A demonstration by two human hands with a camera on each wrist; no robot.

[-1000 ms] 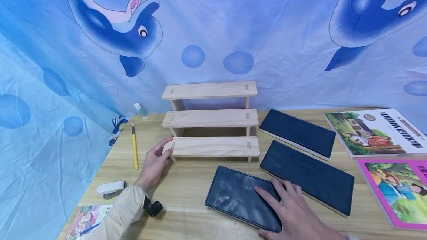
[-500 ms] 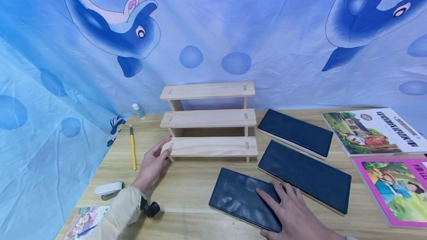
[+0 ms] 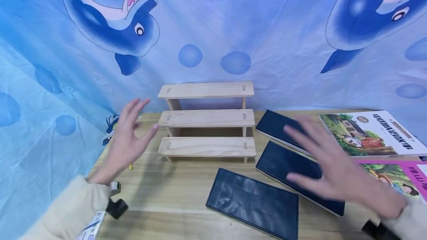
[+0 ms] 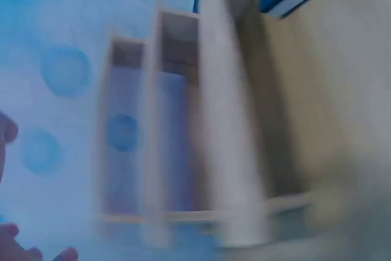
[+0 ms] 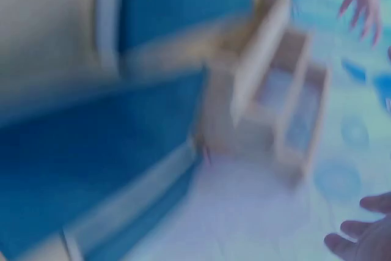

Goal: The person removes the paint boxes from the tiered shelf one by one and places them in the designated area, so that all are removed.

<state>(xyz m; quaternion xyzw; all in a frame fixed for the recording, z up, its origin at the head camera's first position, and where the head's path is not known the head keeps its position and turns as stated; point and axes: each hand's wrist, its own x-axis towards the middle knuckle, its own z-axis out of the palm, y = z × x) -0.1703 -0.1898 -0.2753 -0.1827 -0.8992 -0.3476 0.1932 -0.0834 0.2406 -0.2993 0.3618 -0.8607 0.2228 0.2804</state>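
Note:
In the head view my left hand is raised with fingers spread, just left of the three-tier wooden display stand. It holds nothing. My right hand, blurred by motion, hovers with spread fingers over the right side of the table, also holding nothing. Under it in this view are two dark navy rectangular slabs with pale sides, a middle slab and a back slab, both partly covered. A third slab lies alone in front of the stand. The stand fills much of the blurred left wrist view.
Two picture books lie at the right, a white one behind a pink one. A stapler and a booklet show partly behind the left sleeve. A dolphin-print curtain hangs behind the table.
My left hand has let go of the stand's lower left end and lifted up and left. My right hand has left the front slab and risen to the right.

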